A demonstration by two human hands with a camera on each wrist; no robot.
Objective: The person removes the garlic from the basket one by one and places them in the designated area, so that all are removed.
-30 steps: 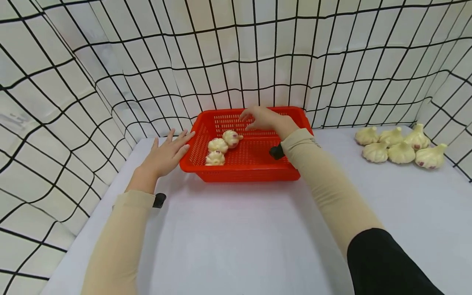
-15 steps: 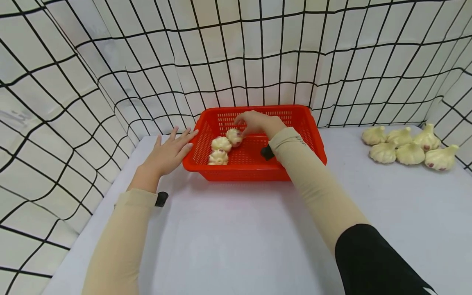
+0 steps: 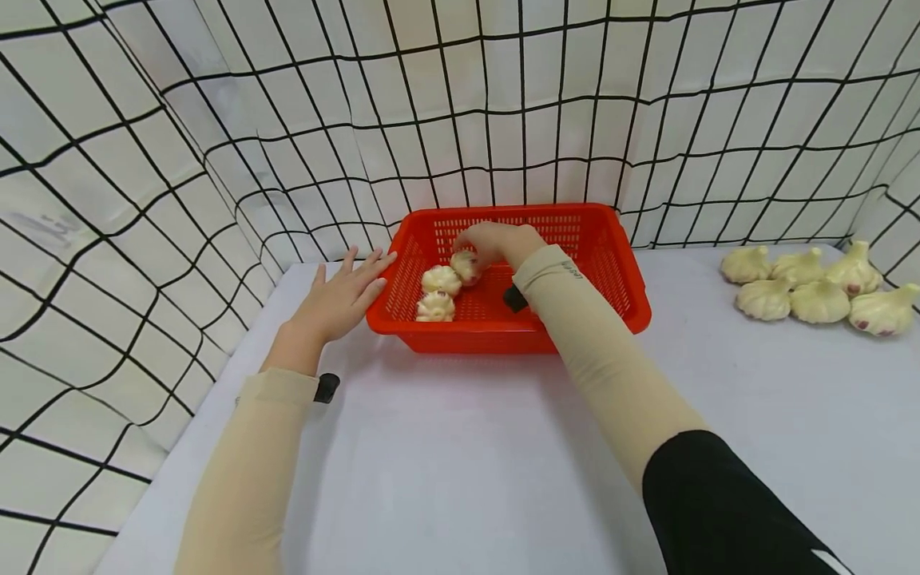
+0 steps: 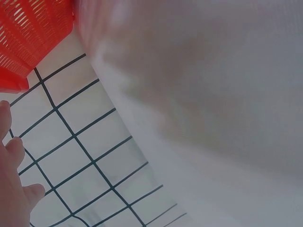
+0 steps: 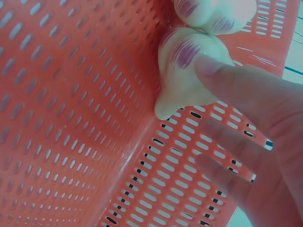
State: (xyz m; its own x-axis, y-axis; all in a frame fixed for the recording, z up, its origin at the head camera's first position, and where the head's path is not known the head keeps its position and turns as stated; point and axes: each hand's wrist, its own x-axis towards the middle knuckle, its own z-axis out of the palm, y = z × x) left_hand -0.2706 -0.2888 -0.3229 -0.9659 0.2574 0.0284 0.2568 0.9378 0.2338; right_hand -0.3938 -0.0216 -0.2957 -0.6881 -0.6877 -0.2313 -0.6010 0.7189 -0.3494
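Note:
In the head view, my right hand [image 3: 496, 243] reaches into a red plastic basket [image 3: 474, 327], its fingers curled over the far side of a garlic bulb [image 3: 465, 267]. The right wrist view shows the thumb [image 5: 210, 68] against this purple-streaked bulb [image 5: 189, 66], which rests in the basket; part of the grip is hidden behind it. Two more garlic bulbs [image 3: 440, 280] lie beside it in the basket's left part. My left hand [image 3: 338, 299], fingers spread and straight, touches the basket's left rim.
Several garlic bulbs [image 3: 819, 301] sit in two rows on the white table [image 3: 460, 463] at the right. Black wire mesh [image 3: 525, 112] over white panels stands behind the basket and along the left side.
My right hand has moved left and down inside the basket and taken hold of the nearest garlic bulb. The left hand stays at the rim, and the view has shifted slightly.

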